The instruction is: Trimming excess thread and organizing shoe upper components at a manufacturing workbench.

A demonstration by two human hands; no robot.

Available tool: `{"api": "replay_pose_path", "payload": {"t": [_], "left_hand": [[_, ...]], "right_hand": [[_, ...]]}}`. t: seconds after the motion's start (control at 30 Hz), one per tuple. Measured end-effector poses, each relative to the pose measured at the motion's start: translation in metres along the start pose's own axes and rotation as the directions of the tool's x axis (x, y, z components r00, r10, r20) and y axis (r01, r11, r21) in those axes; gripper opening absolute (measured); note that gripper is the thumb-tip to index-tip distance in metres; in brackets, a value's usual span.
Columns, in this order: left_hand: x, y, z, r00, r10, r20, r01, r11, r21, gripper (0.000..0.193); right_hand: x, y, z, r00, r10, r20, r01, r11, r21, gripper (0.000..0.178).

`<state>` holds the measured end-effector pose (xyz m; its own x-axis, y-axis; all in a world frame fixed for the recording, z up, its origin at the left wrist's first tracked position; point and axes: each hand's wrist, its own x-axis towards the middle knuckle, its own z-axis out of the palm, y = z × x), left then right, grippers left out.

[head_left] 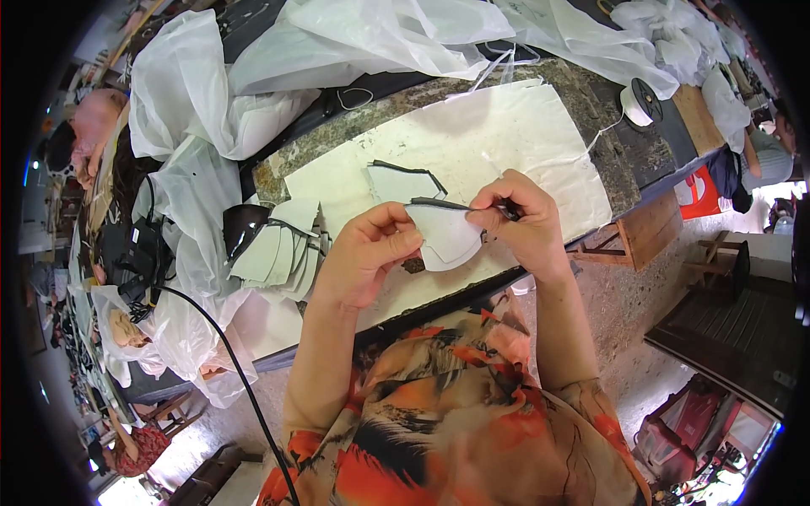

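Between my two hands is a white curved cut piece with a dark strip along its top edge [447,240], held above the table. My left hand [367,253] pinches its left side between thumb and fingers. My right hand [525,221] is closed at its upper right corner, thumb and finger on the dark edge. A small dark object [509,208] shows among the right fingers; its kind I cannot make out. Just behind lies a similar white piece with black edging [403,182]. Left of my left hand, several such pieces lie in an overlapping stack [283,251].
A white sheet [540,126] covers part of the worn board [582,93]. A spool of white cord [639,103] stands at the right. Translucent plastic bags [363,42] heap along the back and left. A black cable [221,333] runs past my left arm. Other people are at the sides.
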<state>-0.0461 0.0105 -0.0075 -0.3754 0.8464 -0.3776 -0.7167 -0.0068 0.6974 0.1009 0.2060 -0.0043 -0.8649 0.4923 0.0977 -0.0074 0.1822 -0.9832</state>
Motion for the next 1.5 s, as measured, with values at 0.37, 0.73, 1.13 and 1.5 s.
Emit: {"api": "replay_pose_path", "payload": {"t": [0.37, 0.73, 1.13, 1.5], "left_hand": [[-0.016, 0.002, 0.031, 0.977, 0.208, 0.044, -0.207, 0.884, 0.418, 0.044], [-0.019, -0.008, 0.025, 0.971, 0.237, 0.016, -0.216, 0.852, 0.477, 0.043], [-0.013, -0.010, 0.022, 0.962, 0.231, -0.145, -0.168, 0.921, 0.351, 0.013], [0.001, 0.004, 0.011, 0.957, 0.245, -0.155, -0.155, 0.884, 0.442, 0.017]], "right_hand": [[-0.015, -0.009, 0.007, 0.957, 0.285, -0.053, -0.239, 0.878, 0.414, 0.013], [-0.017, -0.020, 0.015, 0.908, 0.415, 0.053, -0.397, 0.815, 0.423, 0.015], [-0.022, -0.032, 0.036, 0.990, 0.051, -0.134, -0.077, 0.977, -0.200, 0.027], [-0.022, -0.010, -0.002, 0.801, -0.155, -0.578, -0.008, 0.963, -0.270, 0.009]]}}
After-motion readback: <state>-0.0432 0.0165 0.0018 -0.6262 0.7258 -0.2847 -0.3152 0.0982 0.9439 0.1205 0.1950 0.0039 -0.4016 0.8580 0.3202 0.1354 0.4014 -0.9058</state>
